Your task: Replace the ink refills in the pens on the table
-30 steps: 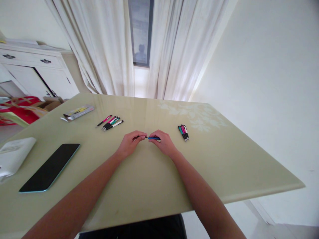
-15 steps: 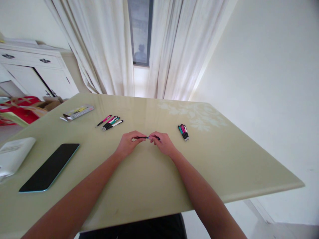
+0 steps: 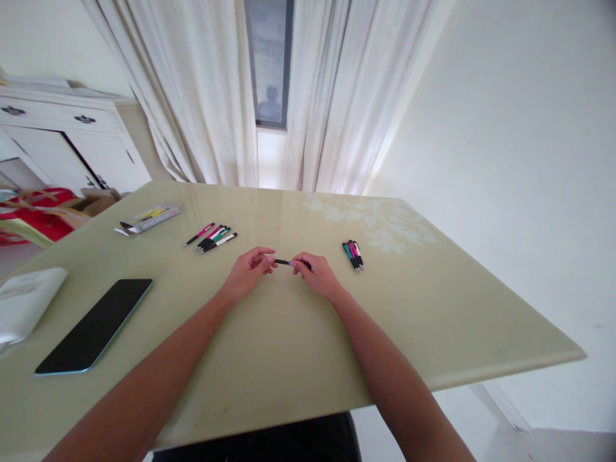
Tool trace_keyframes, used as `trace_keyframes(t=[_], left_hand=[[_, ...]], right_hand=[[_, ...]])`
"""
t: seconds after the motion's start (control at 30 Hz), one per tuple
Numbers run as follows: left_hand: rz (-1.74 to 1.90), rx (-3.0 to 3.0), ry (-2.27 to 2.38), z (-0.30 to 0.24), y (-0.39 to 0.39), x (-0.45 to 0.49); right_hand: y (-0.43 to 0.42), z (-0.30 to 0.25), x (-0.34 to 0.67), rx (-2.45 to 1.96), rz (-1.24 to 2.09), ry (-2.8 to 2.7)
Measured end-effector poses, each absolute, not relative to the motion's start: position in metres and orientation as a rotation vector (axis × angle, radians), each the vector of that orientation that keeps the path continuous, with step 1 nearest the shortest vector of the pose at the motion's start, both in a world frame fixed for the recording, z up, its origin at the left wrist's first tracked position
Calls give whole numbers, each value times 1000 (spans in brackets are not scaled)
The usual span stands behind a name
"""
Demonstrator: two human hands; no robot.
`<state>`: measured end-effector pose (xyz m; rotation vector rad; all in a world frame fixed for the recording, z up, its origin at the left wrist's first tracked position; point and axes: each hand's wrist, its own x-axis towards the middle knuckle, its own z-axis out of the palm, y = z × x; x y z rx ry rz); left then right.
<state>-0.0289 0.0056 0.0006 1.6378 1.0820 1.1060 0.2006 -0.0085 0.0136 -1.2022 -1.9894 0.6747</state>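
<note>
In front of me, just above the middle of the table, a dark pen (image 3: 282, 262) is held level between my two hands. My left hand (image 3: 248, 273) has thumb and fingers closed at the pen's left end, its index finger raised a little. My right hand (image 3: 317, 276) pinches the right part, where a small bluish band shows; the fingers hide that end. Beyond my left hand lies a loose group of pens (image 3: 214, 237) in pink, green, white and black. A tighter bunch of pens (image 3: 353, 255), green, pink and white with black grips, rests to the right.
At the back left of the pale green table (image 3: 269, 359) is an opened pen box (image 3: 150, 218). A dark tablet or large phone (image 3: 96, 326) lies left of my arm, and a white packet (image 3: 29, 301) is at the left edge. A wall (image 3: 524, 179) borders the right side.
My left fingers have loosened and shifted slightly left along the pen, with the index finger lifting. More of the dark barrel shows between the hands. The right hand is nearly still.
</note>
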Motion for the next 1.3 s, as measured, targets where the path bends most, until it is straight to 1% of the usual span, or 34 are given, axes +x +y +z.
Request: trace_keyframes(t=[0.13, 0.3, 0.47, 0.6, 0.8, 0.93, 1.1, 1.3], left_hand=[[1072, 1717, 1126, -2, 7, -29], [1151, 1665, 1097, -5, 9, -29], [1075, 1708, 1149, -3, 9, -30], [1148, 1695, 1112, -1, 8, -30], [1047, 1758, 1148, 2, 7, -29], [1128, 1697, 1102, 2, 6, -28], [1019, 1743, 1156, 0, 8, -30], [1098, 1699, 1117, 0, 7, -30]], right_hand=[[-9, 13, 200, -1207, 633, -2010], [-11, 17, 199, -1237, 633, -2011], [-12, 19, 199, -1265, 646, -1971], [-11, 18, 199, -1253, 666, -2001], [-10, 16, 199, -1243, 650, -2003], [-8, 14, 200, -1248, 644, -2031], [-9, 14, 200, -1230, 634, -2007], [-10, 16, 199, -1226, 655, -2005]])
